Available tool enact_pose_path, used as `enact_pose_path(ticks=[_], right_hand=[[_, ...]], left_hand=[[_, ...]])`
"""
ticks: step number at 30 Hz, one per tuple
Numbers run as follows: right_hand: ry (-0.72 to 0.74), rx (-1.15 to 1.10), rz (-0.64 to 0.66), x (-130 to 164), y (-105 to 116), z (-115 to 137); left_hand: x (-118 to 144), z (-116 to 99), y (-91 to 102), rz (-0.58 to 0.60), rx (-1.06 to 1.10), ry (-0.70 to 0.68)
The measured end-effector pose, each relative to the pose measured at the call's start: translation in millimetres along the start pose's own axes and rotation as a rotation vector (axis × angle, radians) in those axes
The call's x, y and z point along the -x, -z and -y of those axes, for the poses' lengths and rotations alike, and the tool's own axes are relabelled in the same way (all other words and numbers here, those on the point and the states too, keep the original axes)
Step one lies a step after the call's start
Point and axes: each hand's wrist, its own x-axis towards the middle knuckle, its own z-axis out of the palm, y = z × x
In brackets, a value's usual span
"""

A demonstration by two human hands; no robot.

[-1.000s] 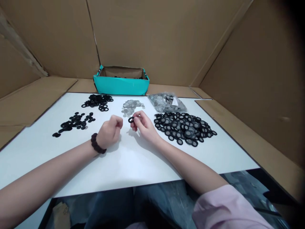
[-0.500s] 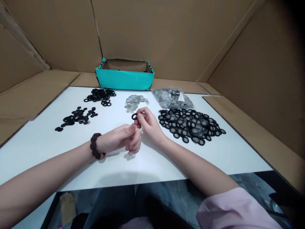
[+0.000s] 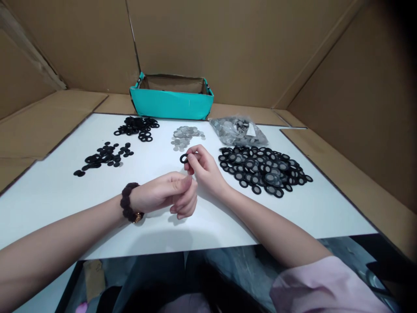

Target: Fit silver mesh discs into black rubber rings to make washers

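Note:
Between the thumb and fingertips of my right hand (image 3: 205, 169) a black ring (image 3: 183, 159) is pinched, its left side sticking out. Just nearer to me, my left hand (image 3: 166, 193) is closed, thumb pressed against curled fingers; whatever it may hold is hidden. A dark scrunchy band sits on the left wrist. Beyond the hands lies a pile of small grey discs (image 3: 184, 137). To the right spreads a large heap of black rings with grey centres (image 3: 267, 169).
Black rings (image 3: 137, 127) lie at the back left, with small black discs (image 3: 104, 155) nearer. A clear plastic bag (image 3: 237, 131) of grey pieces rests at the back right. A turquoise box (image 3: 171, 103) stands behind. Cardboard walls (image 3: 228, 48) surround the white table (image 3: 228, 226).
My left hand has shifted slightly right and toward me. The right hand keeps its pinch on the black ring in nearly the same place. The camera view has tilted a little.

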Motion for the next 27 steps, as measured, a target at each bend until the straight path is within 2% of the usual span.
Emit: enact_pose_path(ticks=[27], right_hand=[[-0.017,-0.003,0.002,0.6,-1.5,-0.7]], left_hand=[[1.9,0.8,2.4,-0.007,-0.063,0.019]])
